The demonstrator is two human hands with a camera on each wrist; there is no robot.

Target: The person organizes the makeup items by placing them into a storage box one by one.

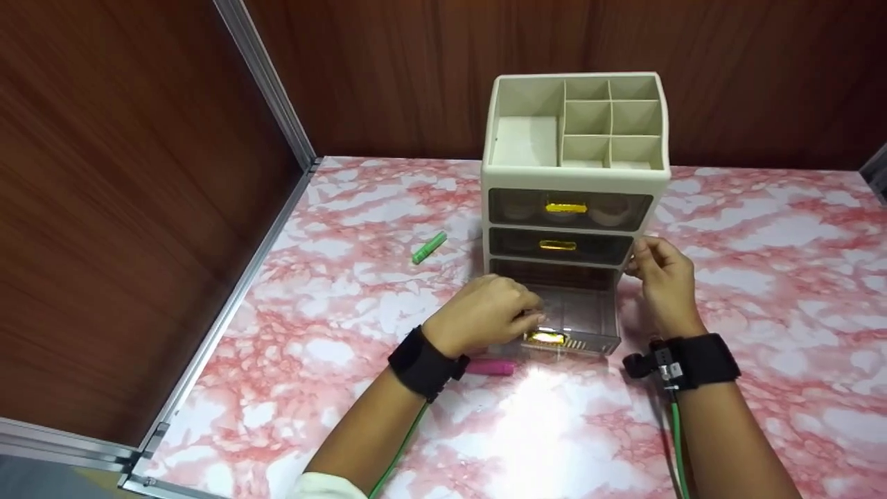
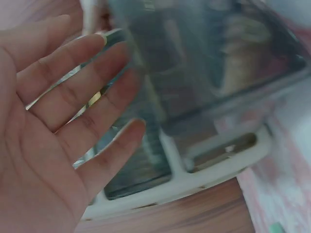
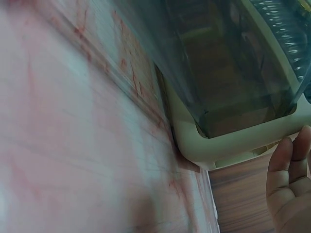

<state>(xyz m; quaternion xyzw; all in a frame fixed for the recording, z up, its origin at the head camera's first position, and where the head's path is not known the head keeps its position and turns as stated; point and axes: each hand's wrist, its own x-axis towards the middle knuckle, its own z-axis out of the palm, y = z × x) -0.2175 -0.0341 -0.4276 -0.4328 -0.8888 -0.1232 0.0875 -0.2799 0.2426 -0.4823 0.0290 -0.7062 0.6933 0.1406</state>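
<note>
A cream desktop organizer (image 1: 576,174) stands upright with its lowest clear drawer (image 1: 582,312) pulled out. My left hand (image 1: 488,312) is over the left front of that drawer, near its gold handle (image 1: 547,337). In the left wrist view, the fingers (image 2: 104,104) are spread and slightly bent, with nothing in the palm. My right hand (image 1: 666,281) is at the organizer's right side, with its fingertips right at the frame edge. The right wrist view shows those fingers (image 3: 281,162) nearly straight beside the cream frame (image 3: 233,150).
A pink marker-like stick (image 1: 490,366) lies by the left wrist, and a green one (image 1: 429,247) lies left of the organizer. Round things (image 1: 610,211) show through the closed top drawer. Wooden panels (image 1: 416,83) border the marbled table (image 1: 332,263) at the back and left.
</note>
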